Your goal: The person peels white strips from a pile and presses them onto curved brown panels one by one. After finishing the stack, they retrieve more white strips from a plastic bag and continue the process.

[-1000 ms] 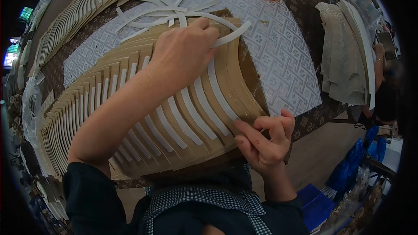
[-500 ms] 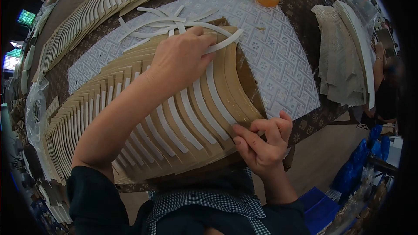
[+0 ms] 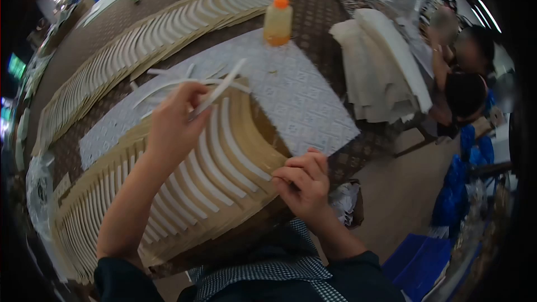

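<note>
My left hand (image 3: 179, 113) is closed on a narrow white strip (image 3: 228, 83), which points up and to the right above a fanned stack of tan curved pieces (image 3: 241, 114). Each visible tan piece carries a curved white strip (image 3: 238, 145) along it. At the lower right edge of the stack is my right hand (image 3: 305, 183), fingers curled and pinched by the lower end of the outermost strip. What they grip, if anything, is hidden. Behind my left hand, loose white strips (image 3: 158, 71) lie across one another.
A patterned grey-white sheet (image 3: 319, 100) lies under the stack. An orange-tipped bottle (image 3: 278, 22) stands on it. Further back runs another row of tan pieces (image 3: 151, 33). Greyish fabric pieces (image 3: 369, 72) are piled at right, near a person (image 3: 472, 72). A blue bin (image 3: 417, 263) sits below.
The view has shifted, showing more of the table's far side. My left hand has drawn back from the stack's top edge, with the white strip now angled upward. My right hand remains at the lower edge.
</note>
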Demonstrator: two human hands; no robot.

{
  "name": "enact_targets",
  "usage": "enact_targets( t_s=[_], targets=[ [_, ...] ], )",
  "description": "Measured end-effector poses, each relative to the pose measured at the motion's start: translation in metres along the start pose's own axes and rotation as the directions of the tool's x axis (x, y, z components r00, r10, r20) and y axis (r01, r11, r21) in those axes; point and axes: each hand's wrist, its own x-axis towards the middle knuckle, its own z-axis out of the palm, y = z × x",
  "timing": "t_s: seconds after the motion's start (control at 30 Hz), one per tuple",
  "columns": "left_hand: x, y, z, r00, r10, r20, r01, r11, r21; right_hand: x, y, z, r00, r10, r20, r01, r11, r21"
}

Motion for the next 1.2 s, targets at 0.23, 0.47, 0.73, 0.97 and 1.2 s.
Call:
enact_targets(
  t_s=[0.23, 0.47, 0.73, 0.97, 1.2],
  targets=[
    [-0.037, 0.041, -0.021, 0.983, 0.105, 0.151, -0.095, 0.993, -0.073, -0.005, -0.026, -0.005, 0.972, 0.234, 0.036, -0.226, 0.874, 0.43],
    [-0.07, 0.054, -0.016, 0.741, 0.38, 0.554, -0.498, 0.864, 0.074, 0.002, -0.056, -0.006, 0.805, 0.337, 0.488, -0.515, -0.012, 0.857],
    [-0.041, 0.039, -0.057, 0.685, -0.091, 0.723, 0.499, 0.782, -0.374, -0.01, -0.041, -0.012, 0.822, 0.509, 0.257, -0.402, 0.198, 0.894],
    [-0.017, 0.013, -0.023, 0.77, -0.321, 0.551, 0.632, 0.499, -0.592, -0.003, -0.038, -0.005, 0.907, 0.366, 0.21, -0.398, 0.575, 0.715],
    [0.04, -0.016, 0.015, 0.776, -0.352, 0.524, 0.624, 0.552, -0.553, 0.024, -0.01, 0.001, 0.994, 0.104, 0.024, -0.102, 0.856, 0.506]
  ],
)
